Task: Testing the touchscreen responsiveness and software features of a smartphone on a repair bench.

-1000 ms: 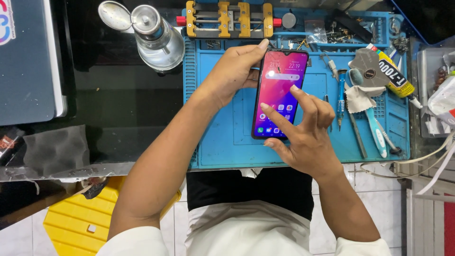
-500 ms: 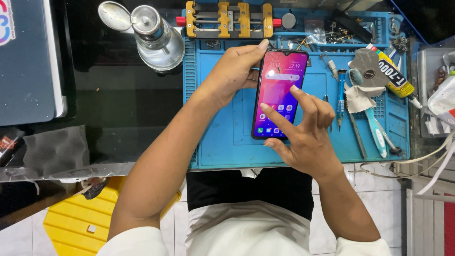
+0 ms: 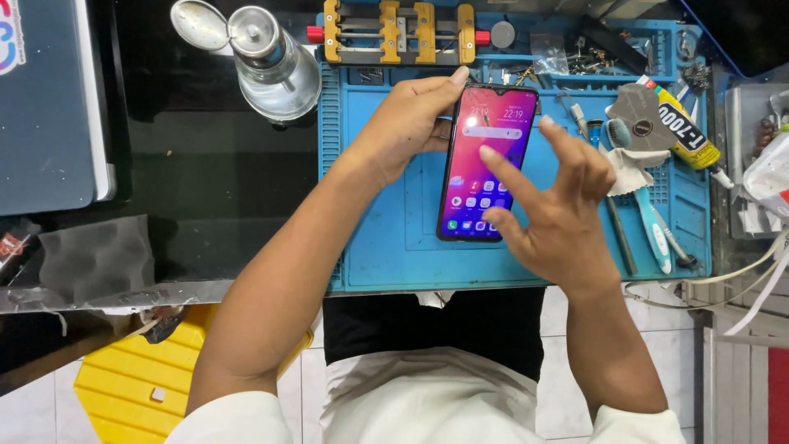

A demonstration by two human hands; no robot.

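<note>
R hand (image 3: 559, 218) fingers now lifted off phone (image 3: 486, 164) (screen lit).

A lit phone (image 3: 486, 160) is held at its top edge by the left hand (image 3: 407, 123) above a blue mat (image 3: 386, 247), while the right hand (image 3: 559, 214) is spread over its lower screen.

Phone repair workshop — that's what I'm looking at.
Blue repair mat (image 3: 386, 255) on the tabletop, yellow clamp jig (image 3: 399, 31), glue tube (image 3: 680, 123), scattered hand tools — bench gear.
</note>
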